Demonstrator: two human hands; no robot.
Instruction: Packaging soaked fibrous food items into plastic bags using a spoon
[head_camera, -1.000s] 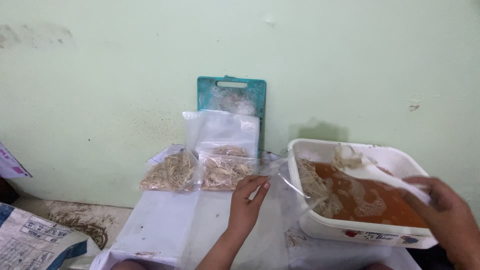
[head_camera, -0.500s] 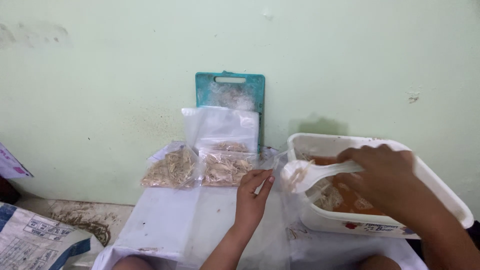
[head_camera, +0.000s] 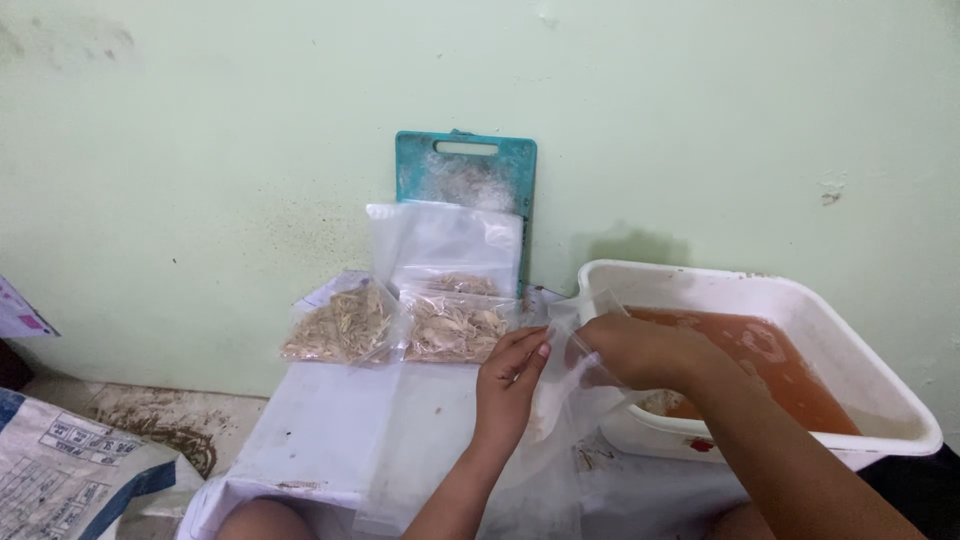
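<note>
Three filled bags (head_camera: 415, 325) by wall; white tub (head_camera: 760, 290) holds orange liquid (head_camera: 790, 370)

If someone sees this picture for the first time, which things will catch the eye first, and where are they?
The eye goes first to the white tub of orange-red liquid at the right. Beside it, in the middle, the left hand and right hand meet at a clear plastic bag by the tub's near corner. Behind them, filled bags of pale shreds lean near a teal cutting board against the green wall.
</note>
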